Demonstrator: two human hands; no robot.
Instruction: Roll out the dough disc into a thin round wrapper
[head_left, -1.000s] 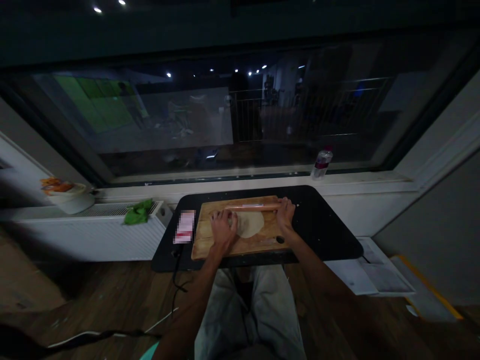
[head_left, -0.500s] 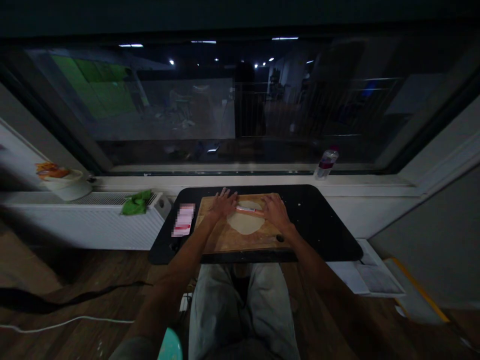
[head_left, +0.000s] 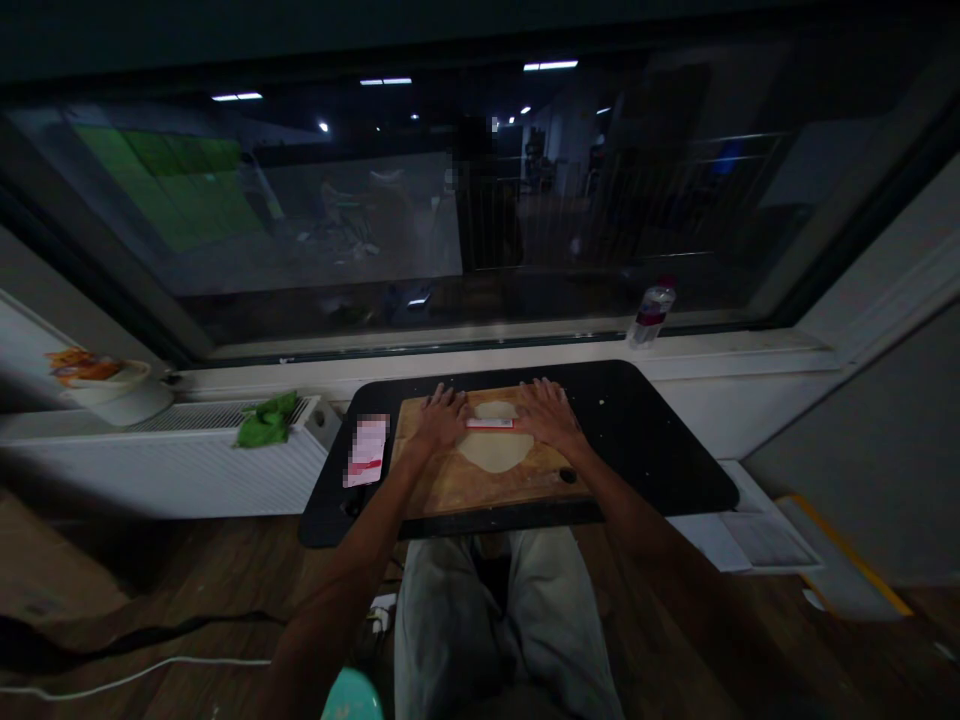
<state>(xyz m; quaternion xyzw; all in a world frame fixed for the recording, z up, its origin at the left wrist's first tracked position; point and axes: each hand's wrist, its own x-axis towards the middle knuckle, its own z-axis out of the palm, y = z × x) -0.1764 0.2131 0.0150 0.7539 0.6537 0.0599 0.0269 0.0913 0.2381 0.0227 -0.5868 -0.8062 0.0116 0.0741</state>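
A thin round of dough (head_left: 496, 452) lies on the wooden board (head_left: 442, 490). Across its far part runs a short rolling pin (head_left: 491, 424), reddish with a white label along it. My left hand (head_left: 441, 418) lies over the pin's left end, fingers stretched forward and apart. Over the right end rests my right hand (head_left: 550, 412), palm down, its fingers spread too. Both ends of the pin are hidden under the hands; only the middle shows between them.
The board sits on a small black table (head_left: 660, 460) by the window. A pink-and-white blurred packet or card (head_left: 367, 452) lies left of the board. A bottle (head_left: 651, 315) stands on the sill. A green cloth (head_left: 268, 420) and a white pot (head_left: 120, 395) rest on the radiator (head_left: 217, 470).
Both hands have slid forward over the pin, which now lies nearly level instead of slightly slanted. Fingers reach closer to the board's far edge. The camera view has tilted a little.
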